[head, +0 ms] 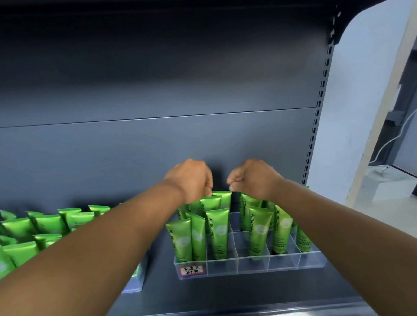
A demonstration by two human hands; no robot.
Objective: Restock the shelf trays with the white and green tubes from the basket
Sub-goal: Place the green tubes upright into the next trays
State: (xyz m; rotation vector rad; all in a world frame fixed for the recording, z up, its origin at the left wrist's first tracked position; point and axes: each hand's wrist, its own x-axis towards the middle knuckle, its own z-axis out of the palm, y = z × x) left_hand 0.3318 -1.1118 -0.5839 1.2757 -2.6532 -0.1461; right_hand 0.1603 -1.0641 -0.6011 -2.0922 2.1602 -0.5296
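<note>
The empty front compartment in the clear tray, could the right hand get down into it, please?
Probably yes: the right hand hovers above the clear tray, and that compartment is open-topped with nothing over it.

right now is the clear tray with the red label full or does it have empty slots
Partly full. The clear tray holds upright green tubes, but several front compartments, including the middle one, show only bare plastic.

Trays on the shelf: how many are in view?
2. One clear tray sits centre-right under both hands, with a red label on its front wall and green tubes standing in it. A second tray lies to the left, mostly hidden by the left forearm. More may sit out of frame.
</note>
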